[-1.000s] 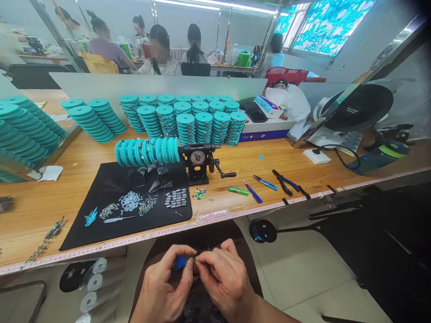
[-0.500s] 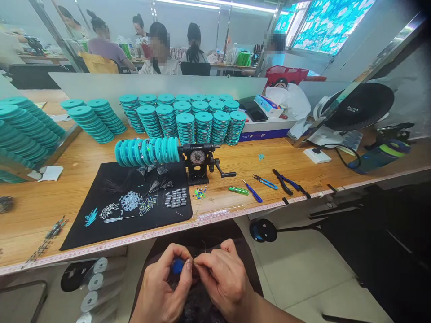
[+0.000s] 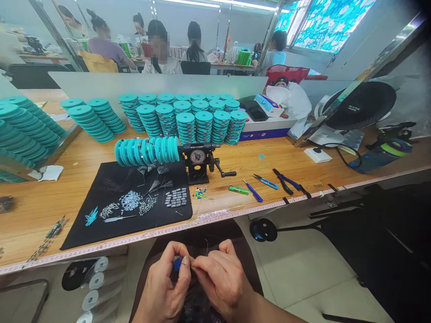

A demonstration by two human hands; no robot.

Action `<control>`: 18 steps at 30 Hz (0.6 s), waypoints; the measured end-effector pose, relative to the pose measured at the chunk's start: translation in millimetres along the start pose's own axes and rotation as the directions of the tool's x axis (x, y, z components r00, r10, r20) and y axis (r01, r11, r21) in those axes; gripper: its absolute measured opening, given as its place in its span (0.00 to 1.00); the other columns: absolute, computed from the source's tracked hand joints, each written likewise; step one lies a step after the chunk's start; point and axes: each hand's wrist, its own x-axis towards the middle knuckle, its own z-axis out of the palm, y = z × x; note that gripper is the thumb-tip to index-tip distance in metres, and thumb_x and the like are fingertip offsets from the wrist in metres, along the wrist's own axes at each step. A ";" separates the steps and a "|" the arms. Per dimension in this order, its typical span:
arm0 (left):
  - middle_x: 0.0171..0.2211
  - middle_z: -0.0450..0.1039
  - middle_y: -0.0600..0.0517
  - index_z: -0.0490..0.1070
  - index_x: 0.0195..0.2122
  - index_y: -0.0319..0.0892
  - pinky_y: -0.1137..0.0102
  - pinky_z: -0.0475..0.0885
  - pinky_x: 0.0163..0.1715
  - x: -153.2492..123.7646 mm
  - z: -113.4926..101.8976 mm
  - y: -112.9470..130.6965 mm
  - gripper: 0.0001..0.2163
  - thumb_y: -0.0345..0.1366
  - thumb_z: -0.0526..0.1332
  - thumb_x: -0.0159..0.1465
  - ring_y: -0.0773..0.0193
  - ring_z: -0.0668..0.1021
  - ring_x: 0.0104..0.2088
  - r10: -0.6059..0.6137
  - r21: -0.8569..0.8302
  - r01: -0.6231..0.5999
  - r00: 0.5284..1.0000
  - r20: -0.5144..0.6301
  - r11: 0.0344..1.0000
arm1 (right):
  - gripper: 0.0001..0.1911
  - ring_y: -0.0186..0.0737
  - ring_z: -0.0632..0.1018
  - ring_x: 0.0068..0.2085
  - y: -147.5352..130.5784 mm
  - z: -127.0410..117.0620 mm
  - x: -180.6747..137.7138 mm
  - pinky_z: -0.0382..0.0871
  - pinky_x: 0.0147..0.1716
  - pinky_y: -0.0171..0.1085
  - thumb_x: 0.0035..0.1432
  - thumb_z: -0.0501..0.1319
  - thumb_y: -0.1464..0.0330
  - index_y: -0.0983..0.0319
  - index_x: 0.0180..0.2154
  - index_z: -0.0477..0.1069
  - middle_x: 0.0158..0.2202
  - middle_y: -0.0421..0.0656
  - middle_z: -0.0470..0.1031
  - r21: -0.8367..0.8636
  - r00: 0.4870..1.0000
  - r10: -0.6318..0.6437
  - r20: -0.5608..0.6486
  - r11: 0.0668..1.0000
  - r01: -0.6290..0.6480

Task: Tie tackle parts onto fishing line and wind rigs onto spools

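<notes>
My left hand (image 3: 163, 287) is closed in a pinch, with a small blue object (image 3: 176, 264) in the curl of its thumb and forefinger; its kind is mostly hidden. A thin line (image 3: 185, 264) crosses the left thumb tip and runs to my right hand (image 3: 224, 280). The right thumb and forefinger pinch that line close beside the left fingertips. A thin strand sticks up above the right fingers. Both hands are over my lap, below the table's front edge. On the table ahead lies a black mat (image 3: 111, 190) with small fishing-tackle-like parts and grey cylinders (image 3: 176, 198).
A hand-cranked winder (image 3: 197, 163) carries a row of turquoise foam spools (image 3: 146, 151). Stacks of similar spools (image 3: 185, 128) stand behind. To the right lie a green tube (image 3: 239, 190), a blue-handled tool (image 3: 253, 191), snips (image 3: 266, 181) and pliers (image 3: 286, 181). Several people sit beyond the divider.
Both hands keep their pinch and have shifted only slightly. The line at the left thumb shows more clearly, and the strand above the right fingers has moved a little.
</notes>
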 end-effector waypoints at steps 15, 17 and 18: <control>0.22 0.65 0.58 0.63 0.32 0.46 0.75 0.65 0.22 -1.0 -4.4 6.2 0.09 0.39 0.50 0.68 0.67 0.70 0.20 -0.002 0.038 -0.001 0.997 0.079 0.999 | 0.08 0.32 0.68 0.22 0.5 3.8 -0.4 0.52 0.31 0.37 0.66 0.53 0.76 0.63 0.34 0.67 0.22 0.36 0.70 0.013 0.996 0.043 -0.079 0.999 -0.042; 0.23 0.66 0.58 0.63 0.32 0.46 0.75 0.66 0.23 -0.7 -3.3 6.3 0.09 0.39 0.50 0.68 0.67 0.71 0.21 0.003 0.044 -0.006 0.998 0.067 0.999 | 0.08 0.32 0.67 0.22 0.8 4.0 -0.6 0.53 0.32 0.37 0.67 0.53 0.76 0.63 0.34 0.67 0.22 0.36 0.70 0.018 0.996 0.048 -0.078 0.999 -0.046; 0.23 0.66 0.58 0.63 0.32 0.46 0.75 0.66 0.23 -0.7 -2.7 6.0 0.09 0.39 0.50 0.68 0.67 0.71 0.21 0.006 0.047 -0.009 0.998 0.063 0.999 | 0.08 0.32 0.67 0.22 1.0 3.9 -0.7 0.52 0.32 0.38 0.67 0.53 0.75 0.63 0.34 0.67 0.22 0.36 0.69 0.021 0.996 0.050 -0.074 0.999 -0.049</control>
